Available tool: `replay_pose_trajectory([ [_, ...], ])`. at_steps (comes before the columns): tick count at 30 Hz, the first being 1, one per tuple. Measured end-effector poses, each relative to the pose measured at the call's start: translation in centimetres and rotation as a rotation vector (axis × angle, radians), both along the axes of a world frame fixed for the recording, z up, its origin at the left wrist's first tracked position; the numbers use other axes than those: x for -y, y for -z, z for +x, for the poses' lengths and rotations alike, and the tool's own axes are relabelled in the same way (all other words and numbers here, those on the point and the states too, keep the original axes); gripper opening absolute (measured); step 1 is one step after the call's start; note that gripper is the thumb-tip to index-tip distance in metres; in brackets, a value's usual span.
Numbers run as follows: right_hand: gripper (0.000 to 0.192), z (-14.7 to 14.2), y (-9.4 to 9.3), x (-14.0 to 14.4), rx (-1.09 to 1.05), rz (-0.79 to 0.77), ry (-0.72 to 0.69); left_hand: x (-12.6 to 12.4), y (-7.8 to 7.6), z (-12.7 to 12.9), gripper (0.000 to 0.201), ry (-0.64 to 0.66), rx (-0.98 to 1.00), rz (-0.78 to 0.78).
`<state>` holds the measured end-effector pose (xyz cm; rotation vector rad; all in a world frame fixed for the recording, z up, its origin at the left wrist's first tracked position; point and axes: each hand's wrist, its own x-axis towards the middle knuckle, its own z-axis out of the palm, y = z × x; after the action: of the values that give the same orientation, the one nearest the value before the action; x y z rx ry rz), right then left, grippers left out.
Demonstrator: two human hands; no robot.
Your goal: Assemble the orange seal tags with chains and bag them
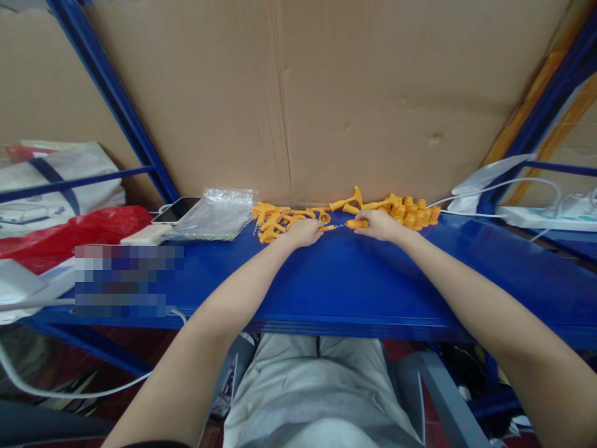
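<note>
Reaching forward, left hand [304,233] and right hand [379,225], both on orange part [357,224]

head-worn view, forward-down, over blue shelf [354,286]

A blurred patch [128,280] hides part of the shelf [336,280] — contents unreadable.

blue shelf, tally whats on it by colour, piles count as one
orange plastic parts: 2 piles, left and right
clear plastic bag: 1
phone, dark screen: 1
white pack: 1
red bag: 1
white power strip: 1
total: 7
</note>
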<state>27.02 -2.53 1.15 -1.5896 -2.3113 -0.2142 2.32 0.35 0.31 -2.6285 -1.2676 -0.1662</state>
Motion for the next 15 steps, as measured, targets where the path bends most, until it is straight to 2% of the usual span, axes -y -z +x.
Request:
replay_pose_trajectory([
  [5, 0.028, -0.5, -0.2, 0.5, -0.029, 0.024, -0.072, 0.5, -0.3, 0.1, 0.031, 0.013, 0.034, 0.059],
  [10, 0.024, -1.4, -0.6, 1.4, -0.07, 0.042, -0.209, 0.9, -0.6, 0.2, 0.029, 0.131, 0.137, 0.187],
  [15, 0.023, -2.0, -0.8, 1.8, -0.147, 0.033, -0.188, 0.8, -0.9, 0.1, 0.026, 0.187, 0.191, 0.223],
])
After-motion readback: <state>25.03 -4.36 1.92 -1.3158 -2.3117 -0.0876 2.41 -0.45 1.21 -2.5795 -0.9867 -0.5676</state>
